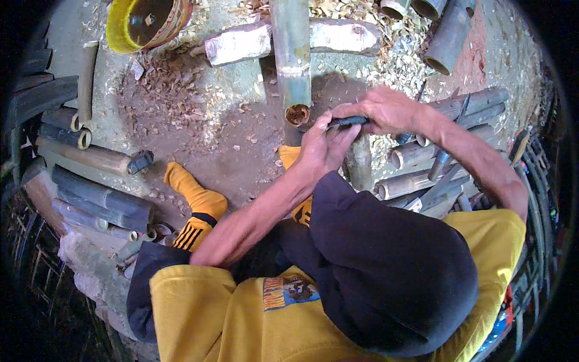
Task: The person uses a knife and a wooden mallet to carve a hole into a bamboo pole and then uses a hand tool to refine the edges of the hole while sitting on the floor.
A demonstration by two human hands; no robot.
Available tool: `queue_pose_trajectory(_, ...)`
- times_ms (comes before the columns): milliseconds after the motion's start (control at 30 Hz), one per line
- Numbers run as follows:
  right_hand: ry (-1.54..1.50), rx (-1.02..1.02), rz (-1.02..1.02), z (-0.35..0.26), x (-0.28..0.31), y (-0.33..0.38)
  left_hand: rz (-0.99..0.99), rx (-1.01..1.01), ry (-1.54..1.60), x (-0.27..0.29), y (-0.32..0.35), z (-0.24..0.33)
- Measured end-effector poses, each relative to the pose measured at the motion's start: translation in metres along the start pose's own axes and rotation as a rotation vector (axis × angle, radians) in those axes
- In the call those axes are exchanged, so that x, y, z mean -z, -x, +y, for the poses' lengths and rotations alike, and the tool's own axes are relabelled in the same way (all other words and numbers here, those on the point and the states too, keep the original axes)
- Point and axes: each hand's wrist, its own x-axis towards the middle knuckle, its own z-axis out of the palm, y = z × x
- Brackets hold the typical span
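Observation:
My left hand [321, 146] and my right hand [389, 110] meet just right of an upright-looking bamboo tube's open end. Between their fingers is a small, dark, elongated object [350, 122], pinched from both sides; its kind is not clear. The bamboo tube [292, 54], greenish with a pale node ring, points toward me and lies across a pale-faced log [238, 43]. Brown matter shows inside its near opening. My right hand's fingers are partly hidden behind its back.
A yellow-rimmed bucket [114, 27] with liquid stands at the far left. Bamboo pieces [99, 157] line the left side, more [416, 181] the right. A knife [442, 158] stands among the right ones. Shavings [169, 90] cover the ground. My orange-socked foot [196, 193] is near-left.

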Motion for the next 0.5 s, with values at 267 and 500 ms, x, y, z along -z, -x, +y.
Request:
queue_pose_trajectory(267, -0.625, -0.332, 0.353, -0.059, -0.133, -0.006, 0.161, 0.26, -0.872, 0.027, 0.004, 0.041)
queue_pose_trajectory(500, -0.705, -0.364, 0.669, -0.097, -0.158, -0.021, -0.165, 0.328, -1.11, 0.038, 0.024, 0.069)
